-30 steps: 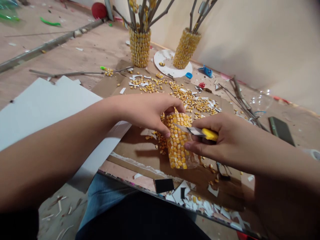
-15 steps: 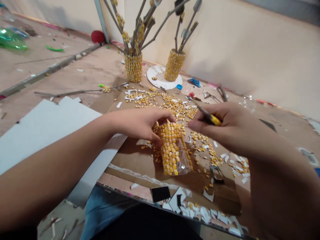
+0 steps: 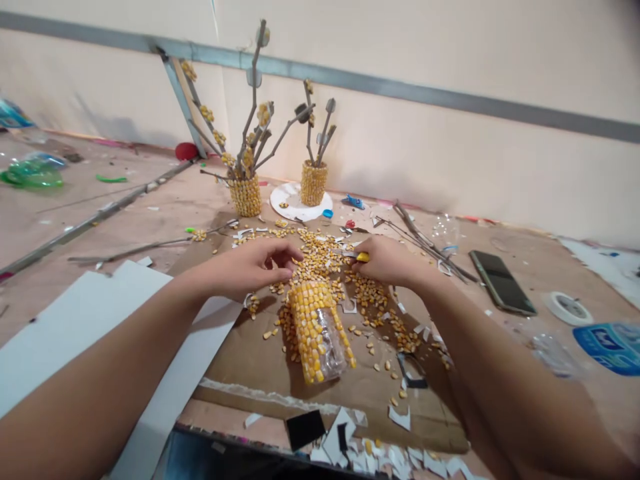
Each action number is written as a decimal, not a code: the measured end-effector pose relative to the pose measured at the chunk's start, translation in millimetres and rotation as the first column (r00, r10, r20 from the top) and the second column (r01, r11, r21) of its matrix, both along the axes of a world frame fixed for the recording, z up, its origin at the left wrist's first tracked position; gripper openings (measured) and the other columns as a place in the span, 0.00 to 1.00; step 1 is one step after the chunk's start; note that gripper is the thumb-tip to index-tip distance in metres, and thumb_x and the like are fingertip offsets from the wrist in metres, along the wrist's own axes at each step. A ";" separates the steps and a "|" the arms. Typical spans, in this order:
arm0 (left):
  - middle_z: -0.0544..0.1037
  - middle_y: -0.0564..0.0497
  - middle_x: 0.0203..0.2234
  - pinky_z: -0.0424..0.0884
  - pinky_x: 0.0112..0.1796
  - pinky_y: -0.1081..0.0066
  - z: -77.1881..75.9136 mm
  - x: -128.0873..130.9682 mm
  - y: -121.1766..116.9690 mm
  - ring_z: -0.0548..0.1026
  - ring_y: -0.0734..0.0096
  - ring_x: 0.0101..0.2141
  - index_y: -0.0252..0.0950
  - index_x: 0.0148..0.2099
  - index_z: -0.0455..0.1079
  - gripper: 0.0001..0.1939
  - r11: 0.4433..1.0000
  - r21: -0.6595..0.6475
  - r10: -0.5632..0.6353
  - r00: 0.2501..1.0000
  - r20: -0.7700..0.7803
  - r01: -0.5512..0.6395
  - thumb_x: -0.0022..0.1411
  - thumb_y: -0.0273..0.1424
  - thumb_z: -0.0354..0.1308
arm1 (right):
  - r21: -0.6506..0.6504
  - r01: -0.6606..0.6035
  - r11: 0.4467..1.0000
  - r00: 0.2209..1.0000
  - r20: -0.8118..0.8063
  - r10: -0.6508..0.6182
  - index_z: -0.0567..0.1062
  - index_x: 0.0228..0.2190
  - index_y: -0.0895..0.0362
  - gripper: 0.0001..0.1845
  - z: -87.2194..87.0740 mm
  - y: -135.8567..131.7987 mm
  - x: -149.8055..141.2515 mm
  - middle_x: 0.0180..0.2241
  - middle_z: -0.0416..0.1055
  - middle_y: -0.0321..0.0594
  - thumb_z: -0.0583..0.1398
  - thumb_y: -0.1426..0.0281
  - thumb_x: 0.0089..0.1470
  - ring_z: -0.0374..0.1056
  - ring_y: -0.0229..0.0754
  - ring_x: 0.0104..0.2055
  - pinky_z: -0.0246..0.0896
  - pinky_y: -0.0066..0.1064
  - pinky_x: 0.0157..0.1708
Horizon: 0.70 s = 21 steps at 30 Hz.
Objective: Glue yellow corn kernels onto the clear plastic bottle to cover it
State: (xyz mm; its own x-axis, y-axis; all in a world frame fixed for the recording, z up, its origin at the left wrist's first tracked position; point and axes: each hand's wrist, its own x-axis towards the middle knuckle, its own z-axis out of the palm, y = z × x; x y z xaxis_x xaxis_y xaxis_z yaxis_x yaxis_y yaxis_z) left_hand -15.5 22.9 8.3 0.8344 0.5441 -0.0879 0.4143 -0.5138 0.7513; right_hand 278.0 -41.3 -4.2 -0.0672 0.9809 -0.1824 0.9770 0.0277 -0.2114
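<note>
A clear plastic cup [image 3: 333, 350] lies tilted on the cardboard. Rows of yellow corn kernels [image 3: 309, 327] cover much of its side, and a bare strip of plastic shows toward the right. Just beyond its upper end, my left hand [image 3: 255, 265] hovers with thumb and fingers apart, holding nothing. In my closed right hand [image 3: 387, 260] is a yellow-handled utility knife [image 3: 363, 257], its thin blade pointing left over the heap of loose kernels [image 3: 320, 253]. Both hands are apart from the cup.
Two kernel-covered pots, the left pot [image 3: 245, 197] and the right pot [image 3: 314, 183], hold twigs at the back. A white disc [image 3: 280, 208] lies under the right one. White sheets [image 3: 100, 320] lie left; a phone [image 3: 503, 283] and tape roll [image 3: 569, 308] lie right. Paper scraps [image 3: 395, 460] line the front edge.
My left hand has let go of the cup and moved up and left of it. My right hand has lowered toward the kernel heap with the knife. The view has shifted, showing more on the right.
</note>
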 end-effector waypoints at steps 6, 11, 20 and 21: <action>0.81 0.49 0.36 0.72 0.38 0.64 -4.2 6.0 -0.7 0.77 0.64 0.36 0.37 0.48 0.77 0.14 0.985 0.007 0.172 0.980 0.098 -0.173 0.66 0.40 0.62 | 0.045 -0.067 0.997 0.998 0.021 0.066 0.82 0.31 0.52 0.06 5.3 -5.4 -10.1 0.34 0.80 0.45 0.63 0.67 0.56 0.69 0.45 0.35 0.52 0.34 0.31; 0.80 0.48 0.34 0.70 0.35 0.65 -5.1 8.2 -4.1 0.75 0.65 0.33 0.36 0.46 0.77 0.13 0.962 0.000 0.269 0.953 0.143 -0.272 0.66 0.39 0.62 | 0.023 -0.047 0.999 0.997 0.057 0.046 0.82 0.32 0.53 0.04 -5.0 -5.2 -17.4 0.35 0.81 0.47 0.64 0.69 0.55 0.71 0.47 0.34 0.53 0.35 0.30; 0.79 0.50 0.32 0.67 0.33 0.69 -12.8 12.8 -9.3 0.73 0.72 0.31 0.33 0.42 0.77 0.08 0.938 -0.036 0.334 0.872 0.359 -0.344 0.63 0.31 0.64 | 0.074 -0.063 0.995 0.997 -0.030 0.065 0.76 0.29 0.55 0.03 -3.4 -7.5 -14.2 0.31 0.77 0.43 0.64 0.69 0.52 0.68 0.45 0.33 0.56 0.34 0.32; 0.78 0.51 0.30 0.67 0.32 0.70 -14.8 14.0 -9.5 0.72 0.74 0.29 0.32 0.40 0.77 0.06 0.936 -0.047 0.338 0.856 0.390 -0.348 0.63 0.30 0.64 | 0.073 -0.064 0.995 0.995 -0.066 0.069 0.75 0.28 0.54 0.04 -0.7 -8.1 -12.6 0.28 0.75 0.40 0.64 0.69 0.53 0.67 0.43 0.30 0.56 0.34 0.31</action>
State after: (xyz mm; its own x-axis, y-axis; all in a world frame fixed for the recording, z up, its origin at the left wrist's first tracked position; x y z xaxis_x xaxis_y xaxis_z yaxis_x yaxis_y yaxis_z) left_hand -1.5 13.4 -6.4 0.5588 0.7998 0.2190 0.2470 -0.4126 0.8768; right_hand 265.5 -49.4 -4.9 -0.1431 0.9841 -0.1054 0.9558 0.1098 -0.2728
